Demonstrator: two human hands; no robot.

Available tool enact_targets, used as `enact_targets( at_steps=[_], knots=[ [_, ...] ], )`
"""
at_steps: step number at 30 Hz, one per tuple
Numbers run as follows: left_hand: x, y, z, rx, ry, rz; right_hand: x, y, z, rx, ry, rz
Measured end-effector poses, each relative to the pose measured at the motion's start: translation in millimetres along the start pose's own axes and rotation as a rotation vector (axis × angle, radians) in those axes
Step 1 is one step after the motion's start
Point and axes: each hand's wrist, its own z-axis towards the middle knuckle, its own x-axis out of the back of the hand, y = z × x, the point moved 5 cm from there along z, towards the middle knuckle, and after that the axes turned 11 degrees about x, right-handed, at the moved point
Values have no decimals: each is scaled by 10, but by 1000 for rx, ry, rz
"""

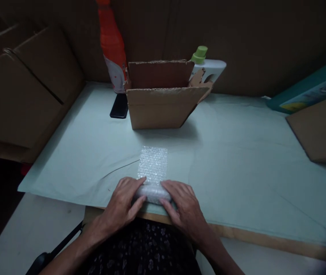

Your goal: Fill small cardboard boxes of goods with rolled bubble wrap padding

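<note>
A strip of bubble wrap (153, 163) lies flat on the pale green table cover (237, 160), its near end rolled into a small bundle (152, 193) at the table's front edge. My left hand (122, 204) grips the bundle's left end, fingers curled over it. My right hand (183, 208) grips its right end the same way. What is inside the roll is hidden. An open cardboard box (163, 101) stands farther back, directly beyond the strip.
A black phone (119, 105) lies left of the box. An orange bottle (112, 46) and a white bottle with a green cap (208, 65) stand behind it. Stacked cardboard (22, 88) fills the left side; flat cardboard (320, 130) and a teal package (309, 91) lie right.
</note>
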Motion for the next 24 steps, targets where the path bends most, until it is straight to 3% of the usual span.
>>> enact_targets(
  at_steps=[3, 7, 13, 19, 24],
  knots=[
    [-75, -112, 204, 62, 88, 95, 16, 10, -3, 32, 61, -152],
    [-65, -135, 301, 62, 195, 160, -93, 57, 105, 111, -16, -158],
    [1, -68, 97, 44, 102, 57, -115, 178, 192, -28, -38, 86],
    [-48, -223, 426, 161, 169, 216, -83, 427, 452, -91, -24, -221],
    [-93, -285, 552, 189, 184, 214, -197, 673, 774, -50, -196, -150]
  ],
)
